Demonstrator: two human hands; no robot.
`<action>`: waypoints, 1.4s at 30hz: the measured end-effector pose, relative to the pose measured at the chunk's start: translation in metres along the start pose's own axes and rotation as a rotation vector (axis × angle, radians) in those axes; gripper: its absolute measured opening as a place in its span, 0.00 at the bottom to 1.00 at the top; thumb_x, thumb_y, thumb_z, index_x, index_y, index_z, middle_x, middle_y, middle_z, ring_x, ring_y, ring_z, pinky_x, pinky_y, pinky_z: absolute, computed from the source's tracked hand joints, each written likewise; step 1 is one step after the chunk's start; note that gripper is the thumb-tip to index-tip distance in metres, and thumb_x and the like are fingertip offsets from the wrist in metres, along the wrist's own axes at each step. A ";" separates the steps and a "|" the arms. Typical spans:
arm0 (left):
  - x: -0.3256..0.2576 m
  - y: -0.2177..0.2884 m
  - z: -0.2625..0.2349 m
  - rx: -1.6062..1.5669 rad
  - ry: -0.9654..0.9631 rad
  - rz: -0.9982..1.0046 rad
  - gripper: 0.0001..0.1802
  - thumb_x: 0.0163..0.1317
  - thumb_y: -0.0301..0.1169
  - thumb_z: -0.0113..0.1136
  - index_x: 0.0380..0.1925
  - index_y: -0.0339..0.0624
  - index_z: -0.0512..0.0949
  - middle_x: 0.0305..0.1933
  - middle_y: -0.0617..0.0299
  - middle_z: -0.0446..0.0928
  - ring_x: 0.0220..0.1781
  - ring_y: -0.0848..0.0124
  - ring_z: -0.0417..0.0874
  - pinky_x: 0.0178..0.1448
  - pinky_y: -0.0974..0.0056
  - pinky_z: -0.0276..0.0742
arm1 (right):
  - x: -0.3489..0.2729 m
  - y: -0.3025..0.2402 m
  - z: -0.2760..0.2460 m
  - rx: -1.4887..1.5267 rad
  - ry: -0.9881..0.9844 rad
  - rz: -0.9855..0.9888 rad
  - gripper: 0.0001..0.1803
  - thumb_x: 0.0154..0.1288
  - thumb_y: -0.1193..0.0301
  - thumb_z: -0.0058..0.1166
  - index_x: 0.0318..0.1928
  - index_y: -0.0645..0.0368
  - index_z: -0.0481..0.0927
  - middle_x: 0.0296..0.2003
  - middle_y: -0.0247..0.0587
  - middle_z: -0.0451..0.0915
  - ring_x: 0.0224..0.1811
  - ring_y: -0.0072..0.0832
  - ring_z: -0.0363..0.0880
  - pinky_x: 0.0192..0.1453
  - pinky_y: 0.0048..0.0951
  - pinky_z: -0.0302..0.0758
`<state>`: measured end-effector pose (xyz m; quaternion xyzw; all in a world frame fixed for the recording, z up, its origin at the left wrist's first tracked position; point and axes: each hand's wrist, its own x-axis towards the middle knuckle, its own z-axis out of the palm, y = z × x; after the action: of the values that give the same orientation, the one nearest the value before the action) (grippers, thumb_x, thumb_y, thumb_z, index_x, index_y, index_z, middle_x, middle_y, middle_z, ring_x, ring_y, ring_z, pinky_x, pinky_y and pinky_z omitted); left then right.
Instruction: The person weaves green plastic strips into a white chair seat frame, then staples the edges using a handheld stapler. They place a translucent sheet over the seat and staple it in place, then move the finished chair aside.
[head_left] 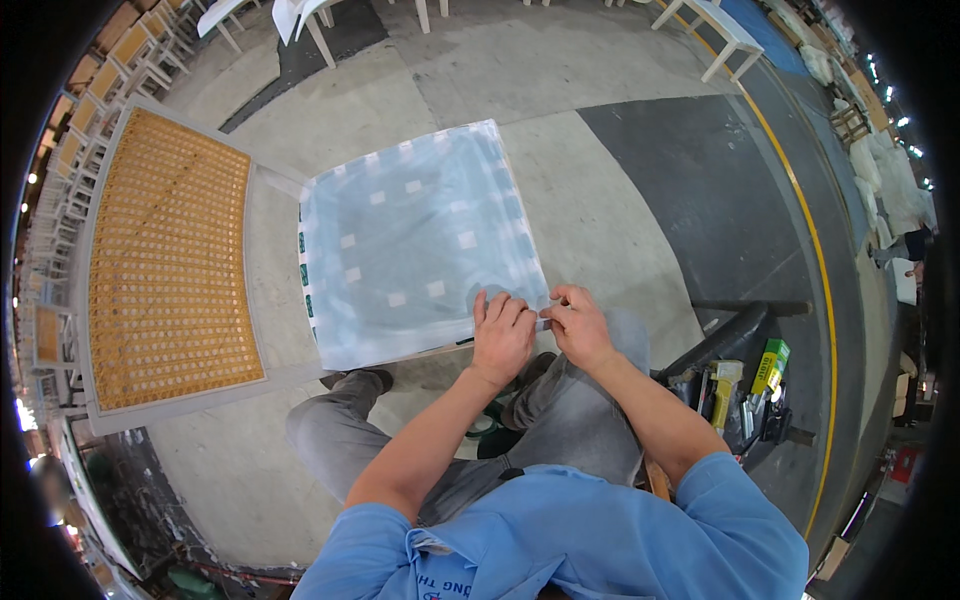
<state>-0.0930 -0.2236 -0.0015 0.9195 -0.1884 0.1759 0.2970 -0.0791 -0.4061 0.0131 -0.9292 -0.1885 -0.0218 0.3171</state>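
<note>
At left, a woven cane panel [175,260] in a pale frame rises beside a chair seat wrapped in a translucent, bluish-white cover [420,235] marked with small white squares. The seat is just left of centre, in front of a seated person in a blue shirt [590,530] and grey trousers [350,430]. At its near right corner, the left hand [503,335] lies with bent fingers [497,306] close together on the cover's edge; whether they grip it, I cannot tell. Just right, touching the corner, the right hand [580,325] has thumb and forefinger closed on the cover's edge. Farther right, a green-and-yellow box [770,366] stands beside a yellow-handled tool [722,395], near a yellow floor line [826,300].
</note>
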 end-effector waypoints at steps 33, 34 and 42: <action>-0.028 0.018 0.010 0.159 -0.195 0.095 0.25 0.57 0.31 0.64 0.57 0.39 0.82 0.57 0.58 0.77 0.65 0.52 0.73 0.82 0.37 0.54 | -0.028 0.002 -0.044 0.010 -0.111 0.160 0.11 0.65 0.70 0.66 0.48 0.52 0.89 0.50 0.41 0.84 0.55 0.45 0.82 0.59 0.41 0.79; -0.029 0.015 0.008 0.179 -0.203 0.096 0.26 0.57 0.31 0.64 0.57 0.39 0.82 0.57 0.58 0.77 0.66 0.51 0.73 0.82 0.37 0.54 | -0.034 0.000 -0.059 0.056 -0.047 0.203 0.13 0.66 0.69 0.66 0.50 0.52 0.88 0.52 0.43 0.84 0.55 0.46 0.82 0.60 0.41 0.79; -0.032 0.021 0.010 0.129 -0.268 0.136 0.30 0.59 0.32 0.63 0.63 0.38 0.78 0.61 0.55 0.76 0.67 0.49 0.72 0.83 0.38 0.54 | -0.267 0.088 -0.221 -0.353 0.170 1.217 0.20 0.64 0.73 0.68 0.54 0.67 0.80 0.39 0.41 0.84 0.43 0.31 0.83 0.50 0.33 0.78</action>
<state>-0.1280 -0.2381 -0.0125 0.9370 -0.2763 0.0830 0.1970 -0.2771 -0.6919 0.0960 -0.9033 0.4051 0.0578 0.1290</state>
